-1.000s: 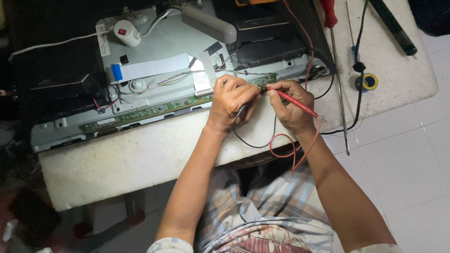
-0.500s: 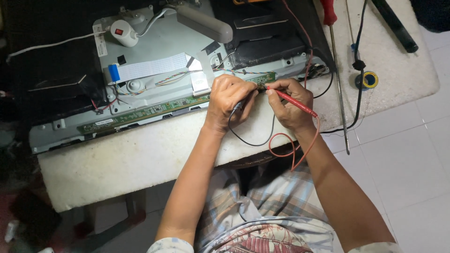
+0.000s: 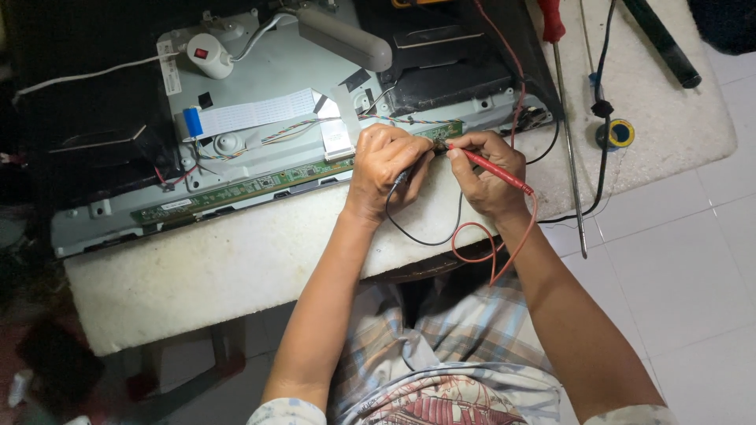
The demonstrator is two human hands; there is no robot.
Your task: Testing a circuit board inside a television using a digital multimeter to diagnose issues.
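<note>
Your pale surface (image 3: 197,275) spans mid-frame over white floor tiles (image 3: 677,260) at right. Your left hand (image 3: 386,169) pinches a black probe (image 3: 402,179), tip hidden; your right hand (image 3: 488,173) grips the red probe (image 3: 492,169) on the green circuit strip (image 3: 236,191).

I find the centre of the frame evenly lit and sharp. Light falls strongest on the right, where the white floor tiles (image 3: 685,260) look bright and slightly washed out. The left edge and lower left corner sit in deep shadow, detail lost. Mild glare shows on the grey metal panel (image 3: 260,75). No motion blur noted.
</note>
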